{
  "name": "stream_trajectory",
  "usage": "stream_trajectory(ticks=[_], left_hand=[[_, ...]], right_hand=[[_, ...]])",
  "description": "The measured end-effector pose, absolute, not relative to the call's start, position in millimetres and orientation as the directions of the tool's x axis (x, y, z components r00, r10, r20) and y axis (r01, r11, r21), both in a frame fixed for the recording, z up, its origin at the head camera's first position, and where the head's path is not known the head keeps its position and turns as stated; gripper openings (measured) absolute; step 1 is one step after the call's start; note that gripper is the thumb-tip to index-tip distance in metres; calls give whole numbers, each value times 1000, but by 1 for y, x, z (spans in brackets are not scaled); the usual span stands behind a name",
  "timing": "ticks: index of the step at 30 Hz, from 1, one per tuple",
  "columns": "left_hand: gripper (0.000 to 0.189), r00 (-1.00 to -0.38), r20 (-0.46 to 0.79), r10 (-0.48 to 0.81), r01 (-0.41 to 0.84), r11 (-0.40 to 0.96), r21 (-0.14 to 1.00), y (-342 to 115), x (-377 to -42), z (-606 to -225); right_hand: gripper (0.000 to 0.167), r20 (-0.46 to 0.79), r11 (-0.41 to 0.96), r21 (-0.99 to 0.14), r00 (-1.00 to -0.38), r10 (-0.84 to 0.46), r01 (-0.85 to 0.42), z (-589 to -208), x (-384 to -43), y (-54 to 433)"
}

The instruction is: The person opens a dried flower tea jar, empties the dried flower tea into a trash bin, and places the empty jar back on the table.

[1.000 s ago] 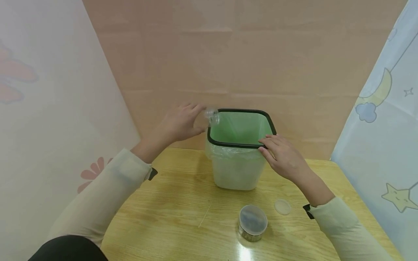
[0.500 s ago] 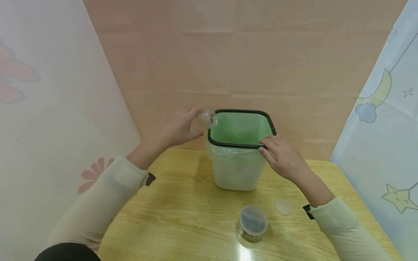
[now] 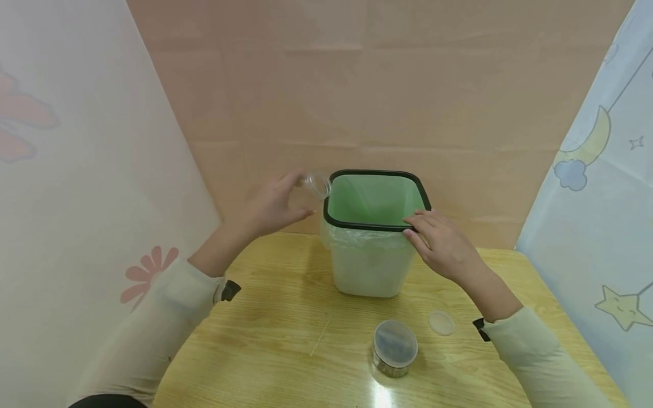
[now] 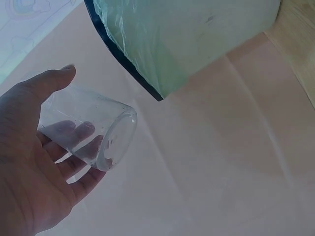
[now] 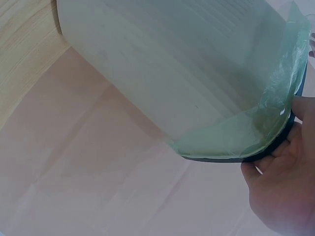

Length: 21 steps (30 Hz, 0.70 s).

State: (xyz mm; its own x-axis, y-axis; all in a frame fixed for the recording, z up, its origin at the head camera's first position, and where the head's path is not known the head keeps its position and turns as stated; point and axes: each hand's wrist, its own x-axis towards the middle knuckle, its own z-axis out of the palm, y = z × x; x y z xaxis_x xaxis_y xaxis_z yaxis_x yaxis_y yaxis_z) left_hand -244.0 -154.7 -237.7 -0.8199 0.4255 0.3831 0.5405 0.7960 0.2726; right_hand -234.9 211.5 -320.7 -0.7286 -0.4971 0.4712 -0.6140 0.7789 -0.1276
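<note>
In my left hand [image 3: 272, 207] is a small clear jar [image 3: 317, 185], held on its side between thumb and fingers just left of the bin's rim. The left wrist view shows my fingers through the wall of the see-through jar [image 4: 91, 125], with its round end facing away from the palm. A pale bin [image 3: 372, 266] with a black rim and a thin green liner [image 3: 367, 195] stands upright on the table. My right hand [image 3: 444, 243] grips the bin's front right corner, thumb outside and fingers over the rim [image 5: 236, 160].
On the wooden table [image 3: 245, 345], in front of the bin, stands a round tin [image 3: 395, 348] with a translucent top. To its right lies a flat clear disc [image 3: 441, 323], and to its left a thin pale stick [image 3: 320, 337]. A tan backdrop [image 3: 382, 102] rises close behind the bin.
My left hand has drawn left and slightly down with the jar, away from the bin's opening, and the jar has turned. The right hand keeps its place on the rim.
</note>
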Motion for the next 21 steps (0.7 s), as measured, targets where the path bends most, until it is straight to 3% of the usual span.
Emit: stream_trajectory(ticks=[21], left_hand=[[70, -831, 416, 368, 524, 770, 365, -165, -227, -267]], right_hand=[[35, 469, 774, -105, -718, -515, -624, -325, -233, 204]])
